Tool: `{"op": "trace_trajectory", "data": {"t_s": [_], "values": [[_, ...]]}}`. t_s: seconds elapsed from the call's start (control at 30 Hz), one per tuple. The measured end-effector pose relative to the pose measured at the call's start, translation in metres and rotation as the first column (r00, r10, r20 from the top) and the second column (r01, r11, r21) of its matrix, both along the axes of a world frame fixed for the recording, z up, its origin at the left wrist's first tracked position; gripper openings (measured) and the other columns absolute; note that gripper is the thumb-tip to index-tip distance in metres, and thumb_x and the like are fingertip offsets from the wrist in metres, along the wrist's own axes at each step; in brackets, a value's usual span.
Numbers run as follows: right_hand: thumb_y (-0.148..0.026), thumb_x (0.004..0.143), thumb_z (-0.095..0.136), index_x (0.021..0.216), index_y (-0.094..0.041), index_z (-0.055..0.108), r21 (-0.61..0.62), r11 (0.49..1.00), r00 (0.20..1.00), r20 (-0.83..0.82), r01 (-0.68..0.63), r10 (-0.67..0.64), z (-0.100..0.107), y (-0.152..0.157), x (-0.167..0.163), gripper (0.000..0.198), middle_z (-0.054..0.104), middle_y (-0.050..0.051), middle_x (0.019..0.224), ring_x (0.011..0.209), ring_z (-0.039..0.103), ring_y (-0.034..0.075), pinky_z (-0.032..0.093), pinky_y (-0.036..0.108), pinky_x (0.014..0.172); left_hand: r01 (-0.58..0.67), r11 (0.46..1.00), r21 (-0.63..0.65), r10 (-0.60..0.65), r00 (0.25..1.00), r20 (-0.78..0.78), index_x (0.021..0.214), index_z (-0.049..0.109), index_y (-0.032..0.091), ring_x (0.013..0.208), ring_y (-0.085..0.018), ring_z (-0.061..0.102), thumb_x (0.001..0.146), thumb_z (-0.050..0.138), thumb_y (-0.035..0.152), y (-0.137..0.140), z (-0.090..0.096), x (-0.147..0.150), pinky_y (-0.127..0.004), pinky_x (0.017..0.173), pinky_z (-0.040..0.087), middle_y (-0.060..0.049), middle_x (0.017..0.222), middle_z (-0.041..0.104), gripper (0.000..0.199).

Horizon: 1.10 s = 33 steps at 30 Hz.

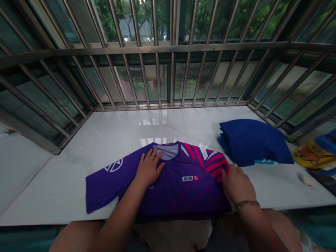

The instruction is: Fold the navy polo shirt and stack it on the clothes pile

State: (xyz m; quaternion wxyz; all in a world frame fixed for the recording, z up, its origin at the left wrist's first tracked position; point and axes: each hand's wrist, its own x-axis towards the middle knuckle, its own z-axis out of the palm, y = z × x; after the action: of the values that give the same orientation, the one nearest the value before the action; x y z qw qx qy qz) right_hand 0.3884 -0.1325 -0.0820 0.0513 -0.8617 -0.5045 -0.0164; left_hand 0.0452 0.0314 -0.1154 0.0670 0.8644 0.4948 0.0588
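Two hands on purple jersey: left hand flat, right hand grip pinching edge.

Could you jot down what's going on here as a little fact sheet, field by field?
Setting: white ledge inside a barred window
Main item: purple jersey spread flat, collar away from the person
Left hand: palm flat on the jersey beside the collar
Right hand: gripping the jersey's pink-striped sleeve edge
Nearby: folded blue cloth to the right of the jersey, apart from it
Far right: yellow and blue item, too blurred to identify
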Motion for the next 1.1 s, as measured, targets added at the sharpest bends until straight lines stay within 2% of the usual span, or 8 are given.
{"op": "trace_trajectory", "data": {"t_s": [0.17,0.37,0.43,0.57,0.63,0.77,0.9,1.1], "values": [[-0.047,0.108,0.055,0.101,-0.020,0.070,-0.252,0.967,0.955,-0.290,-0.016,-0.060,-0.005,-0.015,0.040,0.032,0.080,0.016,0.095,0.091,0.079,0.030,0.052,0.035,0.078,0.022,0.999,0.031,-0.023,0.999,0.026,0.173,0.046,0.033,0.172,-0.032,0.029,0.115,0.043,0.058,0.010,-0.011,-0.026,-0.063,0.140,0.023,-0.006,0.185,0.033,0.064],[-0.051,0.098,0.057,0.093,-0.026,0.058,0.203,0.974,0.842,-0.539,0.099,0.027,0.005,-0.009,0.045,0.025,0.073,0.007,0.084,0.080,0.072,0.026,0.052,0.036,0.075,0.021,0.999,0.036,-0.023,0.999,0.045,0.173,0.048,0.033,0.172,-0.033,0.029,0.115,0.043,0.060,0.011,-0.016,-0.027,-0.063,0.140,0.023,-0.006,0.185,0.033,0.064],[-0.057,0.091,0.066,0.093,-0.027,0.053,0.285,0.928,0.682,-0.730,0.241,0.047,0.010,-0.007,0.041,0.032,0.068,0.001,0.079,0.075,0.070,0.024,0.055,0.034,0.071,0.027,0.999,0.031,-0.028,0.999,0.038,0.173,0.047,0.031,0.172,-0.034,0.028,0.114,0.044,0.060,0.011,-0.015,-0.027,-0.064,0.140,0.023,-0.007,0.185,0.032,0.065],[-0.057,0.071,0.092,0.093,-0.028,0.048,0.145,0.897,0.132,-0.986,0.417,0.098,0.012,-0.006,0.031,0.057,0.073,-0.001,0.086,0.076,0.074,0.022,0.060,0.031,0.065,0.036,0.999,0.023,-0.037,0.999,0.036,0.174,0.046,0.030,0.172,-0.034,0.028,0.115,0.044,0.060,0.012,-0.015,-0.027,-0.066,0.140,0.022,-0.009,0.184,0.032,0.067],[-0.053,0.065,0.097,0.099,-0.028,0.052,0.066,0.889,0.022,-0.998,0.453,0.062,0.007,-0.004,0.030,0.062,0.076,0.001,0.085,0.070,0.073,0.021,0.057,0.029,0.057,0.037,0.999,0.027,-0.038,0.998,0.053,0.173,0.046,0.030,0.172,-0.035,0.029,0.115,0.044,0.060,0.012,-0.016,-0.028,-0.067,0.140,0.022,-0.009,0.184,0.034,0.066],[-0.051,0.066,0.096,0.118,-0.027,0.055,0.089,0.871,0.206,-0.978,0.483,-0.014,-0.007,0.006,0.038,0.071,0.077,0.003,0.079,0.062,0.071,0.024,0.051,0.030,0.046,0.032,0.999,0.028,-0.034,0.997,0.074,0.172,0.048,0.030,0.172,-0.036,0.030,0.114,0.046,0.061,0.012,-0.017,-0.027,-0.067,0.139,0.023,-0.009,0.184,0.035,0.066],[-0.062,0.072,0.090,0.121,-0.026,0.058,0.348,0.859,0.458,-0.875,0.375,0.155,-0.001,0.016,0.049,0.069,0.076,0.004,0.091,0.077,0.076,0.025,0.064,0.036,0.066,0.033,0.999,0.026,-0.035,0.998,0.057,0.173,0.048,0.031,0.172,-0.034,0.029,0.114,0.044,0.061,0.013,-0.017,-0.026,-0.067,0.139,0.023,-0.008,0.184,0.034,0.066],[-0.056,0.105,0.058,0.121,-0.023,0.070,0.545,0.820,0.894,-0.260,-0.176,0.365,0.038,0.011,0.062,0.039,0.075,0.012,0.113,0.096,0.072,0.025,0.059,0.037,0.084,0.029,0.999,0.033,-0.031,0.998,0.063,0.173,0.047,0.032,0.172,-0.034,0.029,0.114,0.042,0.062,0.012,-0.017,-0.026,-0.066,0.140,0.022,-0.007,0.184,0.035,0.066]]}}
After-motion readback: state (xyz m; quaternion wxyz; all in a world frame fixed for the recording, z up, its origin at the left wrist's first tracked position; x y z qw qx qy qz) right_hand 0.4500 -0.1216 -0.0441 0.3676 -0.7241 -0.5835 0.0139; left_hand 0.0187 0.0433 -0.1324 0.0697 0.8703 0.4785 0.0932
